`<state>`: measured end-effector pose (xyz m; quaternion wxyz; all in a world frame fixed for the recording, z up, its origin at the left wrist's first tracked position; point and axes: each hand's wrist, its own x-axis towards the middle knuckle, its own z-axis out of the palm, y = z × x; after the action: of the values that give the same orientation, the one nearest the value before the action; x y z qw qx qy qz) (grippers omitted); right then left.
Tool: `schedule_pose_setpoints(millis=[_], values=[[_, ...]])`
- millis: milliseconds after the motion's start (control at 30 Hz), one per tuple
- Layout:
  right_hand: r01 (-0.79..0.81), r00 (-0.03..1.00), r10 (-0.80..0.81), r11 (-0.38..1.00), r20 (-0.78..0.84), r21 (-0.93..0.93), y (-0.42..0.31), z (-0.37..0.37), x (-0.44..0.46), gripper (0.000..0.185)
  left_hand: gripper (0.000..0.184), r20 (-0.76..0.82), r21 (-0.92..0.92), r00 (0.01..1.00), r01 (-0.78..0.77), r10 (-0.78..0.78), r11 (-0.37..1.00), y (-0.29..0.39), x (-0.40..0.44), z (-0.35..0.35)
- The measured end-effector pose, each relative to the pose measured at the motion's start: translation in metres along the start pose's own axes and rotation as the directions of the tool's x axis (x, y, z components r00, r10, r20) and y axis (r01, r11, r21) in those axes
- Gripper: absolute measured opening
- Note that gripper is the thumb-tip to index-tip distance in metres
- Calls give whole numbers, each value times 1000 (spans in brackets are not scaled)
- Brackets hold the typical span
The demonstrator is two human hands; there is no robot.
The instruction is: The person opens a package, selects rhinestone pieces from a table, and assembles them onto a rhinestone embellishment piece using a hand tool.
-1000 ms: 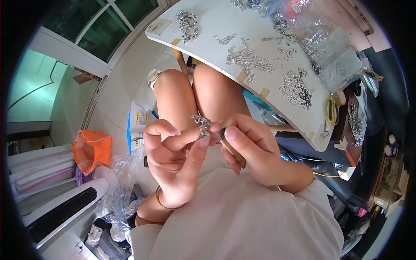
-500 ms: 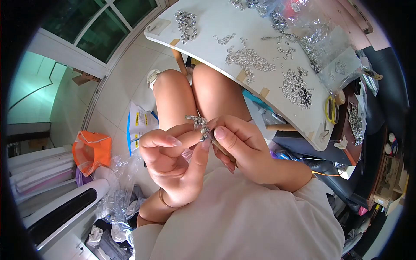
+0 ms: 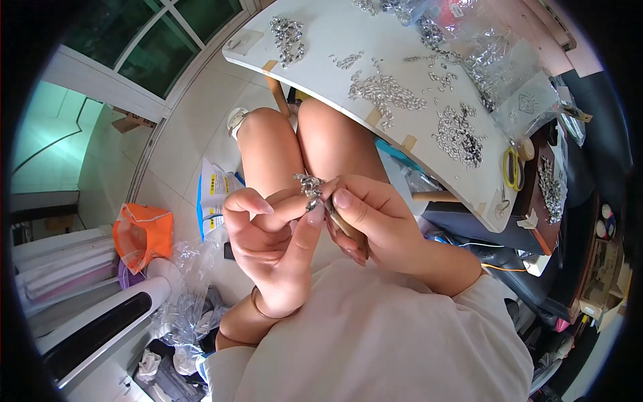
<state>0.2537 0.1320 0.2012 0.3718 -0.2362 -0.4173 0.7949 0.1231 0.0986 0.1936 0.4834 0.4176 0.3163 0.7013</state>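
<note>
Off the near edge of the bench [image 3: 321, 39], we hold our work above the lap. Our left hand [image 3: 271, 241] pinches a silver trinket [image 3: 310, 187] between thumb and forefinger. Our right hand [image 3: 375, 218] closes its grip on a small brown tool [image 3: 348, 231], partly hidden by the fingers, its end just beside the trinket; whether they touch we cannot tell.

On the bench lie loose silver beads [image 3: 388, 92] in several heaps, with yellow scissors [image 3: 506, 167] at its right end. Along its far side, a clear bag [image 3: 528, 106] bears a printed gem outline; any words on it are too small for us to read. Well apart from the bench's left end, on the floor, we see a packet [image 3: 213, 191] with a yellow label, its print unreadable.
</note>
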Motion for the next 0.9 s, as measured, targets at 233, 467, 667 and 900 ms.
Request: schedule_pose_setpoints(millis=[233, 467, 667, 900], values=[[2, 999, -3, 1000, -46, -11, 2, 3, -3, 30, 39, -9, -50, 1000, -1, 0, 999, -1, -2, 3], [62, 996, -63, 998, -60, -19, 3, 5, -1, 29, 33, -1, 7, 999, -51, 51, 999, -4, -2, 6], [7, 993, -5, 1000, -116, 13, -1, 5, -3, 21, 30, -20, -58, 999, 30, -32, 998, -2, -1, 9], [293, 922, -363, 883, -136, -368, 19, -3, -2, 25, 30, -57, -168, 969, 227, -239, 959, 5, 1, 7]])
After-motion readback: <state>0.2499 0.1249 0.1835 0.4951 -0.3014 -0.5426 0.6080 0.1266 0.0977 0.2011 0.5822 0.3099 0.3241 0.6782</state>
